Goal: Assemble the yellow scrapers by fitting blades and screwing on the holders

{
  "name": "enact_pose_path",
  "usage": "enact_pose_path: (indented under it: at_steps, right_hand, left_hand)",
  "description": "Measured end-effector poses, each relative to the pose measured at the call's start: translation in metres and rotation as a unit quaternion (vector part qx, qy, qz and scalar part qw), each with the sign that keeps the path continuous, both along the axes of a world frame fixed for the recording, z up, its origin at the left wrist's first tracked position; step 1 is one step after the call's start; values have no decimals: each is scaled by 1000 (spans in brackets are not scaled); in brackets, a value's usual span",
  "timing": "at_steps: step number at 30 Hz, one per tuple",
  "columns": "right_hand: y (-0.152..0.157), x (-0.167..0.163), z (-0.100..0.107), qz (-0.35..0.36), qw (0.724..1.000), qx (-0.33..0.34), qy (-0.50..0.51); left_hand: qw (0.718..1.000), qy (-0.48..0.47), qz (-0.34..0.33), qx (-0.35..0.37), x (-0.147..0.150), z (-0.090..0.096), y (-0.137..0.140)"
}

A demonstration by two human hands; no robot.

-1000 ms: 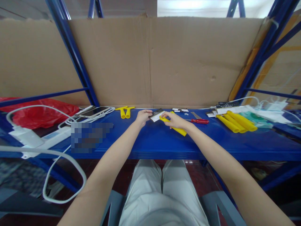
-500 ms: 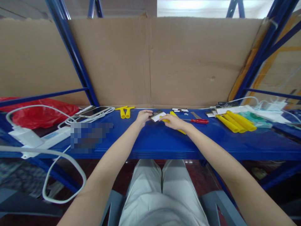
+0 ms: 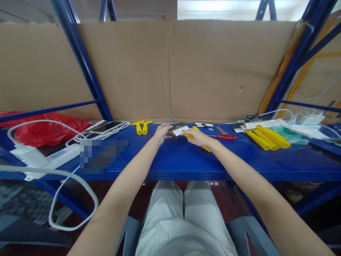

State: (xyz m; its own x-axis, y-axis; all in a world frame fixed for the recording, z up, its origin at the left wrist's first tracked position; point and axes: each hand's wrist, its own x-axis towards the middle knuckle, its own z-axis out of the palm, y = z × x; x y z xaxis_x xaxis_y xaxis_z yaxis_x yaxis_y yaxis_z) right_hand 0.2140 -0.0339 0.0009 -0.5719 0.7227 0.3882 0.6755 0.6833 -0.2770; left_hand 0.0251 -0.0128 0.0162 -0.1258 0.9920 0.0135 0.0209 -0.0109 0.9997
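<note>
A small black-and-white packet [image 3: 180, 130] is tilted between my two hands above the blue bench top. My left hand [image 3: 161, 133] grips its left end, fingers on the far side and thumb on the near side. At the packet's right edge, my right hand [image 3: 196, 137] is closed with a yellow plastic piece [image 3: 188, 136] showing at the fingertips. A long yellow part [image 3: 206, 149] sticks out below and behind that hand; whether the two yellow bits are joined is hidden.
Two yellow T-shaped pieces [image 3: 142, 127] lie left. A red-handled screwdriver [image 3: 226, 137], small metal bits [image 3: 210, 129] and a flat strip [image 3: 221, 131] lie right. Farther right are several yellow tubes [image 3: 266, 138]. White cables, a phone [image 3: 106, 127] and a power strip [image 3: 62, 155] occupy the left end.
The packet has turned slightly, its right end higher and more of its dark face showing. My left thumb has dropped a little away from the fingers; my right hand is nearly still.
</note>
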Motion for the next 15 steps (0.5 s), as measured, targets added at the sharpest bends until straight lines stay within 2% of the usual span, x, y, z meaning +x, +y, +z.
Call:
enact_pose_path:
  at_steps: [7,15]
  right_hand:
    - [3,5,1,-23,1000,8,-5]
    - [1,15,10,-61,998,-17,10]
  left_hand:
    - [999,34,21,-8,0,3,-3]
    - [999,32,32,3,-2,3,-1]
